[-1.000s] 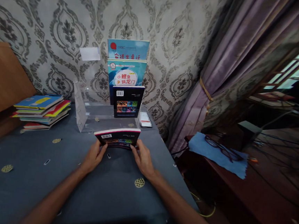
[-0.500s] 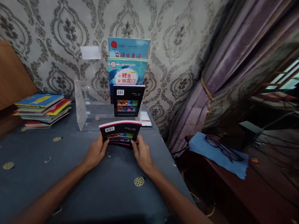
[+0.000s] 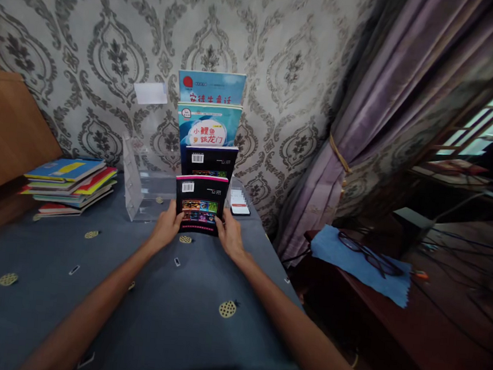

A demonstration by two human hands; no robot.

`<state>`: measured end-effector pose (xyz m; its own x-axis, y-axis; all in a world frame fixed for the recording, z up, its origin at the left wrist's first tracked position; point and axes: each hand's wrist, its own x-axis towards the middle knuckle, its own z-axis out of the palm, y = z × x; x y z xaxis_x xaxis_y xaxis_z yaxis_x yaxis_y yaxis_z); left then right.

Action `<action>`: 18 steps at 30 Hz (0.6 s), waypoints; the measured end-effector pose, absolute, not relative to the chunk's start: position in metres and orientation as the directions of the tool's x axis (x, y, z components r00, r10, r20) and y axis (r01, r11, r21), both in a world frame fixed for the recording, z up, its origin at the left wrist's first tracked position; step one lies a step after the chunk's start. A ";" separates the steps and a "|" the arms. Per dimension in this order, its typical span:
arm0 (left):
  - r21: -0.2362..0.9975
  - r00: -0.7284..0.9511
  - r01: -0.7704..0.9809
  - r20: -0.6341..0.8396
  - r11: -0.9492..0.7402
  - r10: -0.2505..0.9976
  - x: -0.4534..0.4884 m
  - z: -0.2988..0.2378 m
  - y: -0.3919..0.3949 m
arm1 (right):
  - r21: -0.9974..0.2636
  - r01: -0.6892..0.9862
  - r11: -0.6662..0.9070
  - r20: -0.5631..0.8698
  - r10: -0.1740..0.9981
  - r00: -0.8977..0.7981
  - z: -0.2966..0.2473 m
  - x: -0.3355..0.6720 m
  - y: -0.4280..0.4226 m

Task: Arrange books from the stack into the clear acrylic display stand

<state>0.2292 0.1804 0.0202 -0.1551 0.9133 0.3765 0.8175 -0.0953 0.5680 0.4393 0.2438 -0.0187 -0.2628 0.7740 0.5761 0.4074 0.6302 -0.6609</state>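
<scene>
Between my two hands stands a black book (image 3: pixel 201 195) with a pink top edge, its barcode side facing me. My left hand (image 3: pixel 167 224) grips its lower left edge, thumb on the cover. My right hand (image 3: pixel 229 232) holds the lower right edge the same way. Directly behind it, a second black book (image 3: pixel 211 156) is partly hidden. Farther back rise a teal book (image 3: pixel 208 125) and a light blue book (image 3: pixel 214 84), stepped upward in a clear acrylic rack (image 3: pixel 131 189). The held book covers the rack's front right part; whether it rests there I cannot tell.
A stack of books (image 3: pixel 71 184) lies at the left on the dark patterned cloth (image 3: pixel 165 322). A phone (image 3: pixel 240 203) sits right of the rack. Glasses (image 3: pixel 370 254) rest on a blue cloth (image 3: pixel 325 246) on the side table. A curtain (image 3: pixel 341 136) hangs at the right.
Both hands have moved the black book forward and up to the rack. It was tilted and slightly bowed; now it stands more upright and overlaps the lower part of the book behind.
</scene>
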 end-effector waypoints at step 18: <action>0.526 -0.152 0.849 0.328 -0.047 0.932 0.226 0.071 0.226 | -0.612 0.506 0.608 0.554 0.786 -0.275 0.037 0.445 0.291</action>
<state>0.2262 0.2263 0.0711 -0.1518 0.9324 0.3281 0.8491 -0.0470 0.5262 0.4447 0.2908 0.0368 -0.2751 0.7859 0.5537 0.5061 0.6081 -0.6117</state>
